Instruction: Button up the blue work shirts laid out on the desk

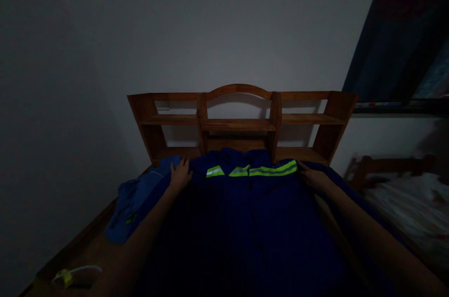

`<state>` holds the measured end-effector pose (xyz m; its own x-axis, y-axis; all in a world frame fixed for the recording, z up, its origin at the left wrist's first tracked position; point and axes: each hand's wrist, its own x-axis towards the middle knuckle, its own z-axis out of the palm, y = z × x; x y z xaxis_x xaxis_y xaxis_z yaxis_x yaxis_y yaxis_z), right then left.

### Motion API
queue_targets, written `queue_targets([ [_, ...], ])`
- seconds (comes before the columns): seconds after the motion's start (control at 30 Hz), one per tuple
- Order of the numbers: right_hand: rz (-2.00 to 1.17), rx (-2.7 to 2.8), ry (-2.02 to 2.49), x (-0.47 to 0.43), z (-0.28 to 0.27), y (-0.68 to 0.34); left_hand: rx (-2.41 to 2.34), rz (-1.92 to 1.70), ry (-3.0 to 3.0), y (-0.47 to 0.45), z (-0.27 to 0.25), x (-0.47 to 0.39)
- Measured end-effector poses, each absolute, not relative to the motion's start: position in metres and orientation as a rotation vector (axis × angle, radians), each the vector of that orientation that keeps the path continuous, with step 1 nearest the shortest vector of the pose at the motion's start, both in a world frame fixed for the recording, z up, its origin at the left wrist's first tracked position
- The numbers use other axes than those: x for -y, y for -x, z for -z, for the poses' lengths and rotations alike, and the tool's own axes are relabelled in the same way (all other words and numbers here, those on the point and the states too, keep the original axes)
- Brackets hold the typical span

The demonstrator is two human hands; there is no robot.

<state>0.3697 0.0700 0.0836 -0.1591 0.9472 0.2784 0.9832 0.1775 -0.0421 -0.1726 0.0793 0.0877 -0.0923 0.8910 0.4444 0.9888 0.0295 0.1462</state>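
Observation:
A dark blue work jacket (224, 222) lies spread out front side up, its collar toward the wooden headboard. Yellow-green and silver reflective strips (273, 170) cross its chest. My left hand (180, 174) rests at the jacket's left shoulder, fingers spread over the cloth. At the opposite shoulder, by the end of the reflective strip, my right hand (311, 177) touches the fabric with its fingers stretched out. A lighter blue garment (136, 199) lies crumpled beside my left forearm. Dim light hides the jacket's lower part.
A wooden headboard with shelves (238, 125) stands against the pale wall behind the jacket. At lower left, a small yellow object (63, 279) has a white cord. To the right are a dark curtain (396, 44) and white bedding (414, 203) near another wooden frame.

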Motion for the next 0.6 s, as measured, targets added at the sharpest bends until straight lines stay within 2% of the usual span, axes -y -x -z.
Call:
queue_targets([
  [0.13, 0.17, 2.266, 1.798, -0.021, -0.081, -0.322, 1.94, 0.816, 1.932, 0.14, -0.103, -0.034],
  [0.23, -0.084, 2.282, 1.501, 0.039, -0.081, -0.267, 1.809, 1.033, 2.377, 0.093, -0.102, 0.026],
  [0.37, -0.357, 2.24, 1.333, 0.106, -0.064, -0.207, 1.825, 1.117, 2.877, 0.031, -0.065, 0.099],
  [0.6, -0.408, 2.06, 1.524, 0.12, -0.026, -0.188, 2.103, 1.27, 2.724, -0.006, -0.003, 0.092],
])
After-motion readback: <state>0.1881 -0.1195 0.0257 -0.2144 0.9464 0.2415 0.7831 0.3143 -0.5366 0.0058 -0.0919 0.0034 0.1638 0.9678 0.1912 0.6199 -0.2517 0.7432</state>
